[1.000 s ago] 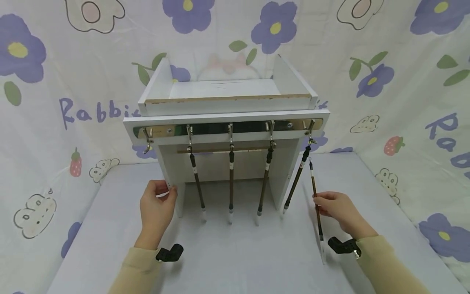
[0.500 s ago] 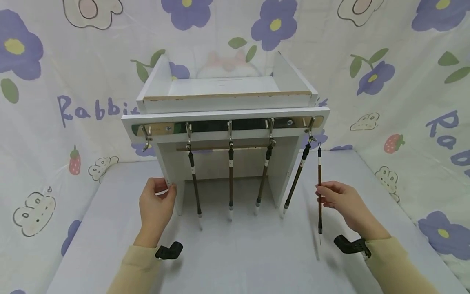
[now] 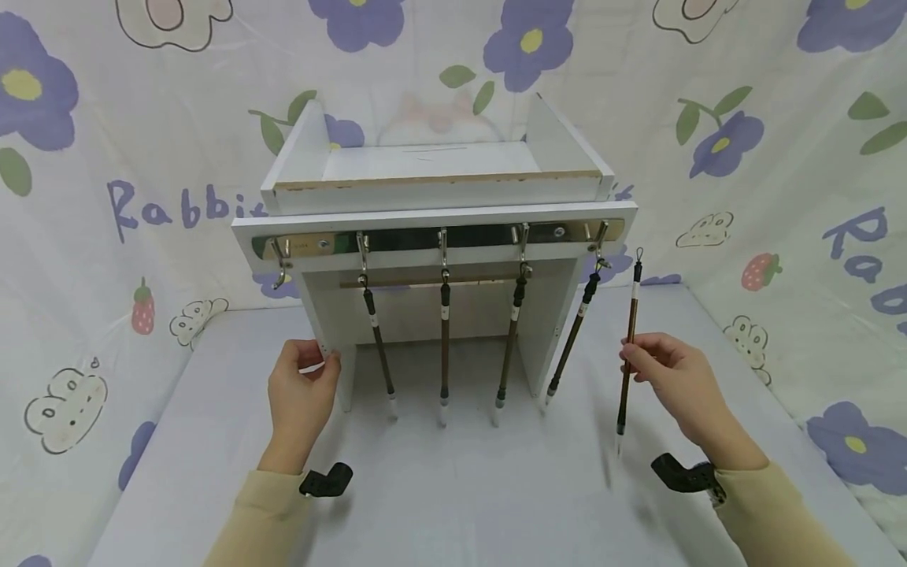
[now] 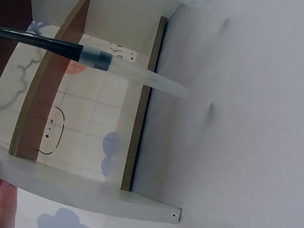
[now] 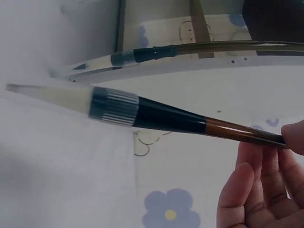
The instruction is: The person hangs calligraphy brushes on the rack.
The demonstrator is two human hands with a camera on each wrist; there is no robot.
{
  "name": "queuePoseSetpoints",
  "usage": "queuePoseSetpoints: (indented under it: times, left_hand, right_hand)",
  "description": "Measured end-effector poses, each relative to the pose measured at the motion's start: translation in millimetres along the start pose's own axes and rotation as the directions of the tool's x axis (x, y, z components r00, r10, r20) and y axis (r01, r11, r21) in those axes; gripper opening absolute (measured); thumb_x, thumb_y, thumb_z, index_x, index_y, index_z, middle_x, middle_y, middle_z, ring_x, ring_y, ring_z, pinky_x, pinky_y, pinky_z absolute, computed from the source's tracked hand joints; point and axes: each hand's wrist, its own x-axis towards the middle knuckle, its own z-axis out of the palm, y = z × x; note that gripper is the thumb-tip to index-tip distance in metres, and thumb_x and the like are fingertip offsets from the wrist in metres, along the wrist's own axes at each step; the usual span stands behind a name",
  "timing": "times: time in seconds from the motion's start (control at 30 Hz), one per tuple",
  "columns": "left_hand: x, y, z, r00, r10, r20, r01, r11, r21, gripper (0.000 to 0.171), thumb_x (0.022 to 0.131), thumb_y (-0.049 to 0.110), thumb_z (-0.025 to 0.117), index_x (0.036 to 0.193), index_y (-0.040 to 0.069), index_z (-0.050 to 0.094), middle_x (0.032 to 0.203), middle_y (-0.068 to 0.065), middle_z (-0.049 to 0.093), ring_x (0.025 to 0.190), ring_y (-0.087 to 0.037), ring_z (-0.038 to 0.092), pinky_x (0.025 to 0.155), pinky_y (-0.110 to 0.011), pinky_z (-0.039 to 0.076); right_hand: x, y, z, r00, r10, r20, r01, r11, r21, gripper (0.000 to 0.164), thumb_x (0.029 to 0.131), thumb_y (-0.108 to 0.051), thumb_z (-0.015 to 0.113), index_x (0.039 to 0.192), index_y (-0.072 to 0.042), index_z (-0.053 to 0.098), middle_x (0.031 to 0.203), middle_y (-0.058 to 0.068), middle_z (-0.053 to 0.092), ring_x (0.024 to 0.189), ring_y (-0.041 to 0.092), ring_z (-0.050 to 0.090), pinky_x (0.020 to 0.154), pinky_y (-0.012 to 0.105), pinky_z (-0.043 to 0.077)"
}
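Observation:
My right hand (image 3: 669, 390) pinches a calligraphy brush (image 3: 630, 335) at the middle of its brown handle, to the right of the white shelf (image 3: 439, 214). The brush is nearly upright, its cord loop (image 3: 639, 253) at the top and its pale bristles (image 5: 57, 99) pointing down. In the right wrist view, thumb and fingertips meet on the handle. My left hand (image 3: 303, 402) grips the front edge of the shelf's left side panel between thumb and fingers; only a fingertip (image 4: 7, 202) shows in the left wrist view. Several similar brushes (image 3: 445, 339) hang from the shelf's hooks.
A shiny metal rail (image 3: 404, 242) with hooks runs along the shelf front. The leftmost hook (image 3: 280, 264) is near my left hand. The rightmost hanging brush (image 3: 572, 339) tilts beside the right side panel. A patterned cloth (image 3: 765, 236) stands behind the white tabletop (image 3: 468, 488).
My right hand has lifted the brush and moved slightly right; the brush's top now leans right and its loop is around hook height. My left hand has stayed on the panel.

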Motion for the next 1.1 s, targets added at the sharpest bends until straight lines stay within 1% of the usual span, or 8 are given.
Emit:
queuePoseSetpoints:
  times: [0.17,0.3,0.47,0.57,0.63,0.77,0.9,1.1]
  left_hand:
    - [-0.1,0.5,-0.5,1.0,-0.003,0.0,0.003,1.0,0.011,0.019,0.087,0.011,0.069,0.1,0.003,0.057,0.094,-0.008,0.062,0.084,-0.017,0.063,0.072,-0.015,0.053]
    - [-0.4,1.0,-0.8,1.0,-0.006,-0.004,0.006,1.0,0.008,0.019,0.087,0.01,0.07,0.099,0.003,0.057,0.093,-0.008,0.063,0.084,-0.016,0.063,0.073,-0.021,0.055]
    - [-0.5,-0.5,0.6,1.0,-0.009,0.006,0.009,1.0,-0.003,0.019,0.088,0.01,0.069,0.1,0.002,0.058,0.093,-0.008,0.062,0.083,-0.017,0.064,0.071,-0.014,0.053]
    - [-0.2,-1.3,1.2,1.0,-0.004,0.009,0.004,1.0,-0.007,0.018,0.088,0.009,0.069,0.101,0.002,0.058,0.093,-0.008,0.062,0.083,-0.018,0.064,0.07,-0.011,0.05]
    - [0.1,-1.3,0.9,1.0,-0.001,0.008,0.002,1.0,-0.004,0.018,0.088,0.009,0.069,0.1,0.003,0.057,0.093,-0.008,0.062,0.083,-0.018,0.064,0.07,-0.01,0.05]
    - [0.1,-1.2,0.6,1.0,-0.001,0.009,0.001,1.0,0.008,0.019,0.088,0.01,0.069,0.101,0.003,0.057,0.093,-0.008,0.062,0.083,-0.017,0.064,0.071,-0.013,0.052]
    - [0.0,-0.8,0.5,1.0,-0.001,0.011,0.001,1.0,0.005,0.019,0.088,0.01,0.069,0.101,0.003,0.057,0.093,-0.008,0.062,0.084,-0.017,0.064,0.072,-0.014,0.052]
    - [0.4,-1.7,1.1,1.0,-0.003,0.013,0.003,1.0,0.006,0.018,0.088,0.01,0.068,0.101,0.002,0.057,0.093,-0.009,0.062,0.084,-0.018,0.064,0.071,-0.01,0.05]
  right_hand:
    - [-4.6,-7.0,-2.1,0.997,-0.053,-0.05,0.053,0.998,-0.016,0.032,0.097,-0.031,0.06,0.114,-0.005,0.062,0.098,0.001,0.069,0.086,0.016,0.063,0.072,0.022,0.052]
    - [-6.6,-9.8,-3.6,0.99,-0.094,-0.106,0.093,0.996,-0.013,0.029,0.097,-0.028,0.06,0.115,-0.004,0.063,0.097,-0.003,0.069,0.085,0.015,0.062,0.071,0.02,0.051]
    - [-8.8,-16.9,-3.3,0.97,-0.165,-0.18,0.164,0.986,-0.019,0.024,0.096,-0.022,0.062,0.111,-0.003,0.064,0.099,-0.003,0.069,0.084,0.012,0.063,0.071,0.018,0.052]
    - [-11.7,-24.4,-0.7,0.956,-0.213,-0.202,0.209,0.977,-0.046,0.021,0.096,-0.019,0.063,0.109,-0.003,0.064,0.101,0.002,0.068,0.084,0.011,0.064,0.071,0.017,0.052]
    - [-13.6,-29.6,1.7,0.948,-0.24,-0.208,0.233,0.971,-0.059,0.02,0.095,-0.018,0.063,0.108,-0.003,0.065,0.102,0.003,0.068,0.085,0.011,0.064,0.072,0.015,0.052]
    - [-16.1,-39.1,7.2,0.925,-0.311,-0.218,0.306,0.95,-0.056,0.016,0.094,-0.01,0.064,0.106,0.0,0.065,0.1,0.004,0.068,0.085,0.011,0.065,0.073,0.015,0.052]
    - [-17.2,-46.8,13.0,0.896,-0.383,-0.224,0.386,0.922,-0.035,0.014,0.091,0.0,0.065,0.104,0.003,0.066,0.099,0.007,0.069,0.083,0.011,0.066,0.073,0.016,0.052]
    - [-19.6,-57.5,21.3,0.846,-0.485,-0.22,0.486,0.872,-0.054,0.015,0.088,0.009,0.063,0.101,0.004,0.066,0.098,0.009,0.068,0.085,0.008,0.064,0.078,0.016,0.05]
